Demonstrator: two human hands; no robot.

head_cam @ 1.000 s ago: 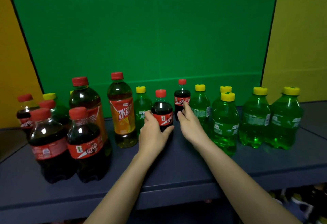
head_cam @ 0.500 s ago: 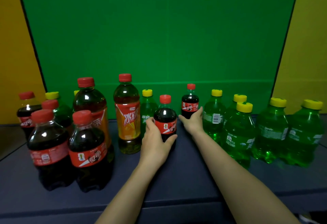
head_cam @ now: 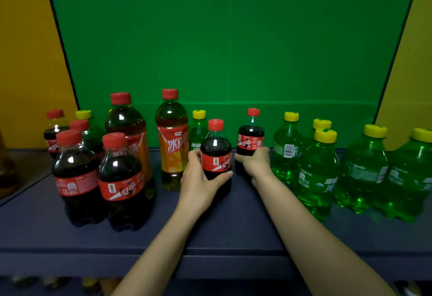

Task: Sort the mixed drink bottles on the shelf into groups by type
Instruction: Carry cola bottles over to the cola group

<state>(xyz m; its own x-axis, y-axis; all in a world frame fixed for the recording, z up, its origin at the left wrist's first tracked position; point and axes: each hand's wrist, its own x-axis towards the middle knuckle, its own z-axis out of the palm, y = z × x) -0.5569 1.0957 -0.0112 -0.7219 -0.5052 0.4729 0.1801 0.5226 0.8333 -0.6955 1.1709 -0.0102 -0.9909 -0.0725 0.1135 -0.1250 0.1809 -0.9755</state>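
While both forearms reach over the dark shelf (head_cam: 233,232), the left hand (head_cam: 198,179) wraps a small cola bottle (head_cam: 216,155) standing mid-shelf, and the right hand (head_cam: 256,163) clasps a second cola bottle (head_cam: 250,138) just behind; green soda bottles (head_cam: 318,174) cluster right, more colas (head_cam: 120,179) left, a tea bottle (head_cam: 172,139) between

A green backdrop (head_cam: 233,50) stands between yellow side panels (head_cam: 25,50).

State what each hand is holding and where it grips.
The left hand grips the nearer cola bottle around its labelled middle. The right hand grips the farther cola bottle around its lower body.
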